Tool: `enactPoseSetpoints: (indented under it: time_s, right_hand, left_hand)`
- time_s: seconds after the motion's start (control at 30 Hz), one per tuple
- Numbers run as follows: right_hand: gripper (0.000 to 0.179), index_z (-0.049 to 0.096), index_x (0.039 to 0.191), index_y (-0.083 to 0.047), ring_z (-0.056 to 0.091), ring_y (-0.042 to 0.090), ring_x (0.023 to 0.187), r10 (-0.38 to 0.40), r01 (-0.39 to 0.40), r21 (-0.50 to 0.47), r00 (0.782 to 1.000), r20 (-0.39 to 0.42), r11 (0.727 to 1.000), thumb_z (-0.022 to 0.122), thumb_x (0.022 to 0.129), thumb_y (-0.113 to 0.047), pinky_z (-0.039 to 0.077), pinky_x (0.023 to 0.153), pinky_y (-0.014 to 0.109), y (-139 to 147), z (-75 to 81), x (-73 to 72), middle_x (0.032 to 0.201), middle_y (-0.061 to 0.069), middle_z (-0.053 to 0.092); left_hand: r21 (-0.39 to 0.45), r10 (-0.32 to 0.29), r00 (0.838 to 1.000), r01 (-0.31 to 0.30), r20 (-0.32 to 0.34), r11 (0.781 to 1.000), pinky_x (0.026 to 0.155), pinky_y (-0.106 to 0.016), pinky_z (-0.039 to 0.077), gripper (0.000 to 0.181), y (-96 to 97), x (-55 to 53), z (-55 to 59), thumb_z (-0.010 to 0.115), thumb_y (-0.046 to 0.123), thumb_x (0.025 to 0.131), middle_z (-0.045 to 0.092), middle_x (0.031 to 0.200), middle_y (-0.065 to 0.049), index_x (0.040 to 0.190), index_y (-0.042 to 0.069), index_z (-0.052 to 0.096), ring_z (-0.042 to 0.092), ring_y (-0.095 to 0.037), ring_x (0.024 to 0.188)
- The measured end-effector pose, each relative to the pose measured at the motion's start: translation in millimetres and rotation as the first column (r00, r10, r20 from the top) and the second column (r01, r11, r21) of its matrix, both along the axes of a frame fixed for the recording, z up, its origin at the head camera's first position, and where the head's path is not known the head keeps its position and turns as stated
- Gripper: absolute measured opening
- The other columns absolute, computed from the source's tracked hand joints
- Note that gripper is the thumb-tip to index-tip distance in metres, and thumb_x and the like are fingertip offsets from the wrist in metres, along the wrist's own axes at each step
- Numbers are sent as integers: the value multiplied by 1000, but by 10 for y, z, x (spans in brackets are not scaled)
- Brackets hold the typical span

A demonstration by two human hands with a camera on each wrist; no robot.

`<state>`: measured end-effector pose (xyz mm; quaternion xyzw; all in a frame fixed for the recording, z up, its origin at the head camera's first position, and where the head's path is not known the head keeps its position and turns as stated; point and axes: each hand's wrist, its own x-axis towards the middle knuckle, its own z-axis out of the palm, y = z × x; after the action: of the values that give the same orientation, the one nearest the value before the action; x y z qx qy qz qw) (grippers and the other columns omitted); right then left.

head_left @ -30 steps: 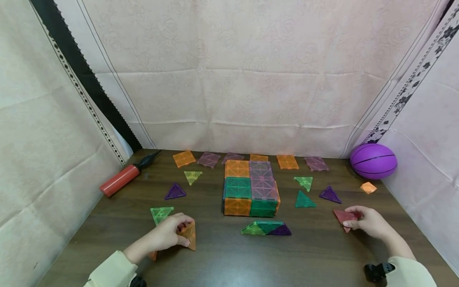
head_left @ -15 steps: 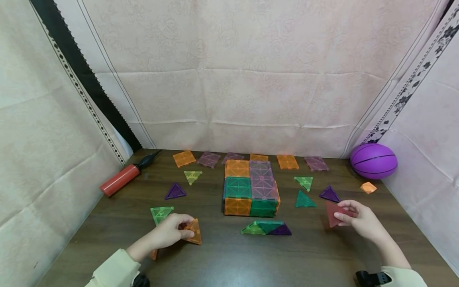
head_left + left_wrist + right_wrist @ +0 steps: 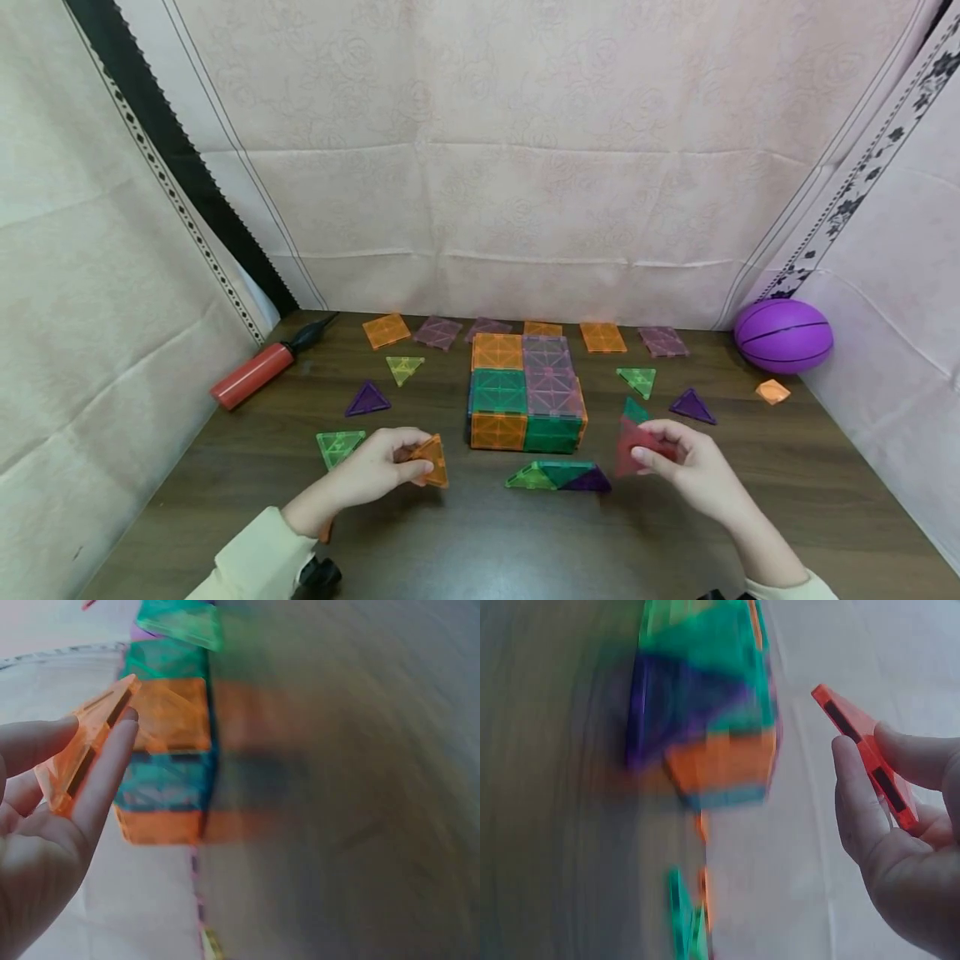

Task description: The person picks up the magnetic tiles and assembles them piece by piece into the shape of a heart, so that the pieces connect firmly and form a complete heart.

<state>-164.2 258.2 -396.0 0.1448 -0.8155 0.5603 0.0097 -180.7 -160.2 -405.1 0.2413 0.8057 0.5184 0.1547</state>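
Note:
My left hand (image 3: pixel 378 468) pinches an orange triangular magnetic tile (image 3: pixel 432 461) between thumb and fingers, left of the joined strip of triangles. In the left wrist view that orange tile (image 3: pixel 90 746) is seen edge-on. On the other side, my right hand (image 3: pixel 693 462) pinches a red triangular magnetic tile (image 3: pixel 637 446), which overlaps a teal triangle (image 3: pixel 634 410) in the head view. The strip of green, teal and purple triangles (image 3: pixel 558 476) lies between the hands. Behind it stands a box of square tiles (image 3: pixel 527 392) in orange, teal and purple.
Square tiles (image 3: pixel 602 337) line the table's back edge. Loose triangles lie on both sides, among them a purple one (image 3: pixel 367 398) and a light green one (image 3: pixel 339 446). A red pump (image 3: pixel 255 375) lies at left. A purple ball (image 3: pixel 783 336) sits at back right.
My right hand has carried the red tile left, toward the strip of triangles. The left hand has moved right and slightly away from me with the orange tile. The box and strip have stayed put.

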Motion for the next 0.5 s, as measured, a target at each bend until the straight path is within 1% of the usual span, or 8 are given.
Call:
enactPoseSetpoints:
  time_s: [0.1,0.17,0.23,0.4,0.5]
  right_hand:
    - [24,56,109,13,68,12,75,61,-61,-31,998,7,998,64,90,0,57,66,36,-196,4,70,90,7,68]
    - [23,55,107,12,68,12,76,98,-97,-52,995,21,994,64,90,-2,57,67,37,-321,-3,112,89,4,68]
    - [24,55,106,11,68,12,78,127,-124,-68,991,44,990,65,90,-4,57,68,36,-438,-12,153,90,4,68]
    - [27,54,107,10,68,13,81,187,-172,-127,975,117,977,66,91,-8,57,72,38,-691,-42,234,97,18,67]
    - [28,53,109,11,68,14,80,219,-198,-149,967,134,969,65,92,-8,56,73,40,-809,-97,254,100,23,66]
  left_hand:
    - [46,-31,999,31,8,998,73,-45,55,34,96,19,69,63,5,92,68,99,-18,121,-11,59,68,-20,79]
    - [69,-48,999,48,8,996,72,-44,56,36,160,34,100,64,4,92,68,101,-20,123,-12,57,69,-20,77]
    - [89,-64,998,63,9,994,72,-44,56,38,227,45,119,64,3,91,68,102,-22,125,-12,56,69,-19,76]
    - [135,-95,995,95,-6,986,70,-37,57,37,370,65,135,65,0,89,69,100,-24,123,-11,57,69,-15,73]
    - [160,-115,993,117,-19,980,69,-32,57,32,437,78,133,65,-2,88,69,99,-25,119,-11,57,69,-14,73]
